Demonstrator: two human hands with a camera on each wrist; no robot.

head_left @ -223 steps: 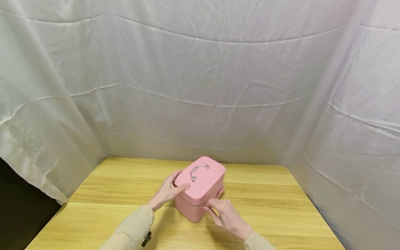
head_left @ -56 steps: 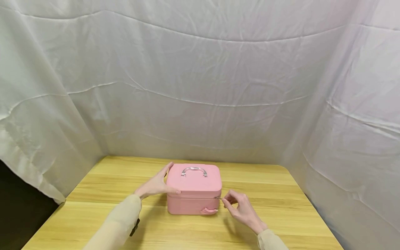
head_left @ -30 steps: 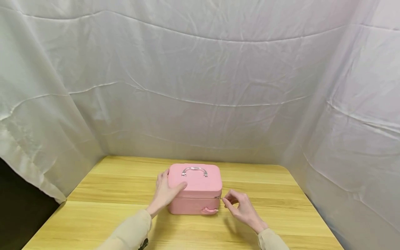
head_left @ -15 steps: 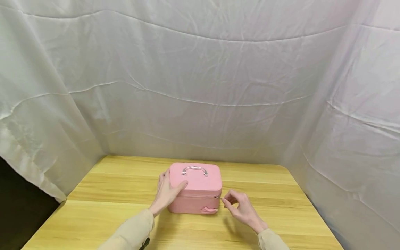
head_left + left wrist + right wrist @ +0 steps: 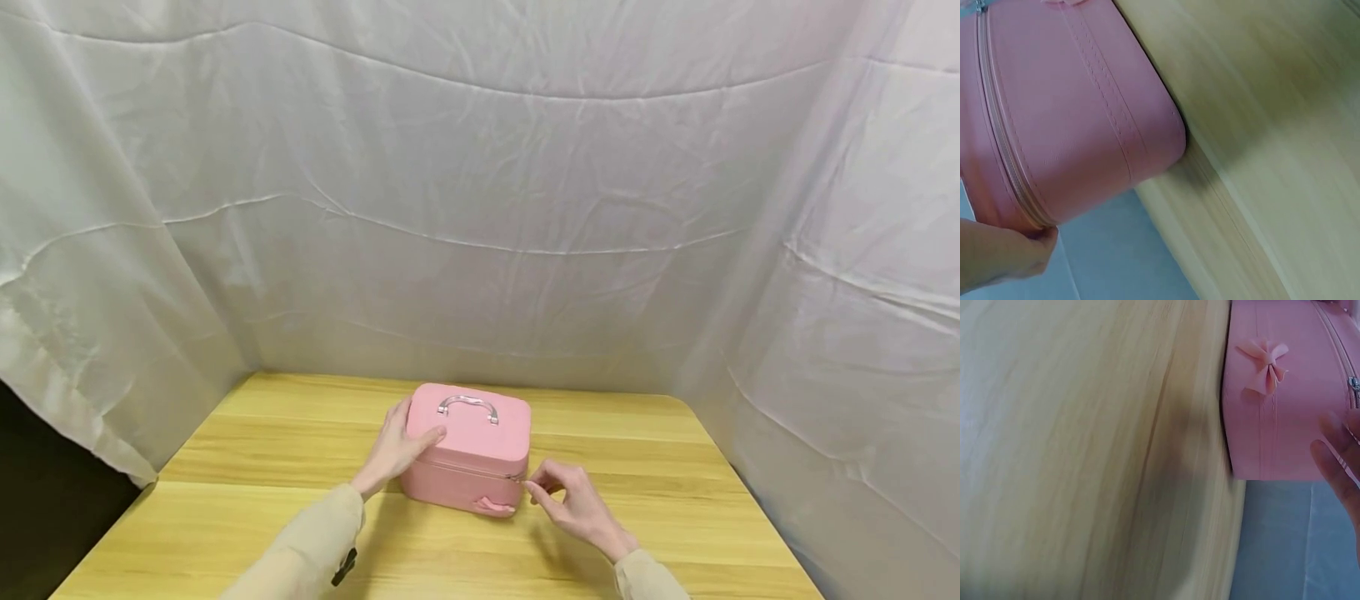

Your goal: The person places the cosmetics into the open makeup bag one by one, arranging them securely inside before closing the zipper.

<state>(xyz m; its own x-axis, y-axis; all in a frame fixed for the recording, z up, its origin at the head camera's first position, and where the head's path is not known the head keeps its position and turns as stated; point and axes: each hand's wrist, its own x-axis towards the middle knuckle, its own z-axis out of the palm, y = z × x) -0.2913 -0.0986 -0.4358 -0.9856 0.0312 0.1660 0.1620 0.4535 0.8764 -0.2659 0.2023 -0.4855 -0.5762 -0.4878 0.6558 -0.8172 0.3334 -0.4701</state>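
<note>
A pink cosmetic case (image 5: 480, 442) with a silver top handle (image 5: 468, 403) stands upright on the table, its lid down. My left hand (image 5: 393, 450) grips the case's left end, thumb on the lid and fingers round the far side. In the left wrist view the zipper (image 5: 999, 119) runs along the seam below the lid. At the front right corner, my right hand (image 5: 573, 504) pinches the zipper pull, mostly covered by the fingertips. The metal slider (image 5: 1354, 384) shows beside those fingers in the right wrist view. A pink bow (image 5: 492, 505) sits low on the front.
The wooden table (image 5: 300, 450) extends on both sides of the case. Pale curtains (image 5: 480, 208) hang behind it and at both sides. A dark area (image 5: 52, 492) lies past the table's left edge.
Since the oldest frame, the slider has gone from the front's left corner to its right, and the case has turned. Lately its right end swung slightly toward me, both hands following.
</note>
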